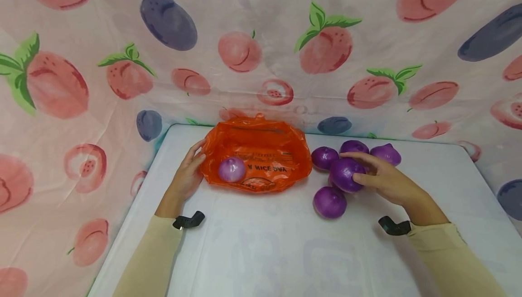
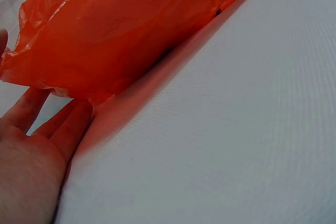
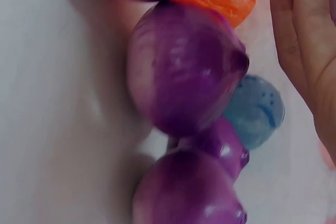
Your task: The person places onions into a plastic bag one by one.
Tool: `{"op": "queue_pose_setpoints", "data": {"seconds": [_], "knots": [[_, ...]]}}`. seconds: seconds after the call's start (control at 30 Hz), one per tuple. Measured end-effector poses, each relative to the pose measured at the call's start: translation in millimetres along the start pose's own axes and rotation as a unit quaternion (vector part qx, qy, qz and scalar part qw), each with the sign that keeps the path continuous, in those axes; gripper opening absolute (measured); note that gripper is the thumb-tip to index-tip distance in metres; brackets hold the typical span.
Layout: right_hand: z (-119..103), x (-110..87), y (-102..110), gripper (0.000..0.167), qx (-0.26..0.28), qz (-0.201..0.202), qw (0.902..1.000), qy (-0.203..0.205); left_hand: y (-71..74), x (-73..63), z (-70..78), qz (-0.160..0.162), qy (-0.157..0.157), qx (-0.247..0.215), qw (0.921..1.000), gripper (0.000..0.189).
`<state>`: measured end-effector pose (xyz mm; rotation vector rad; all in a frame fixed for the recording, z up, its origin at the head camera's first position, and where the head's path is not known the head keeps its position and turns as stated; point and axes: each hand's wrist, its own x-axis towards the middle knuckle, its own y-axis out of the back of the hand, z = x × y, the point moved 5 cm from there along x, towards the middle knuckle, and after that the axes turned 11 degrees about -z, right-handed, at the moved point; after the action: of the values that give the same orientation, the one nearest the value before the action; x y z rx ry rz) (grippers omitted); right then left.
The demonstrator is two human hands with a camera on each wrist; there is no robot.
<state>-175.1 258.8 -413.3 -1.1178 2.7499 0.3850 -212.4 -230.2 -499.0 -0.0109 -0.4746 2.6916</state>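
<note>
In the head view an orange plastic bag point(image 1: 261, 181) lies with its mouth facing the camera, and one purple onion point(image 1: 231, 170) sits inside at the left. My left hand point(image 1: 188, 172) touches the bag's left rim; in the left wrist view its fingers point(image 2: 71, 129) are straight, the tips partly behind the bag. Right of the bag, my right hand point(image 1: 385, 179) grips a purple onion point(image 1: 345, 173) between thumb and fingers, above the other onions. Nearest to it are a front onion point(image 1: 330, 202), a left onion point(image 1: 324, 158), a back onion point(image 1: 354, 146) and a pointed onion point(image 1: 385, 154).
Everything lies on a white table point(image 1: 285, 251). A fruit-print cloth point(image 1: 261, 16) rises right behind the table's back edge and along its left side. In the right wrist view several onions point(image 3: 184, 69) stand close together beside the hand.
</note>
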Motion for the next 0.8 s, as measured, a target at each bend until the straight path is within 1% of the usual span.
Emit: {"op": "queue_pose_setpoints", "data": {"seconds": [0.07, 0.17, 0.3, 0.53, 0.8], "knots": [[-3, 5.3, -2, 0.053, 0.008, -0.001, 0.9999, -0.01, -0.1, 0.0, 0.1, 0.0, 0.001, -0.002, 1.0, 0.05], [-9, 13.2, -6, 0.053, 0.003, -0.001, 0.9997, -0.022, 0.1, -0.1, 0.0, 0.0, 0.001, -0.004, 1.0, 0.05], [-15, 23.8, -11, 0.053, 0.003, -0.005, 0.9999, -0.014, 0.4, -0.2, -0.2, -0.002, -0.002, -0.004, 1.0, 0.05], [-24, 42.0, -21, 0.052, 0.031, -0.018, 0.9994, 0.0, 1.1, 0.5, -1.2, -0.011, -0.008, 0.004, 0.9999, 0.05], [-33, 62.0, -32, 0.057, 0.045, -0.005, 0.9988, -0.016, 1.6, 0.6, -1.7, 0.001, 0.003, 0.006, 1.0, 0.05]]}}
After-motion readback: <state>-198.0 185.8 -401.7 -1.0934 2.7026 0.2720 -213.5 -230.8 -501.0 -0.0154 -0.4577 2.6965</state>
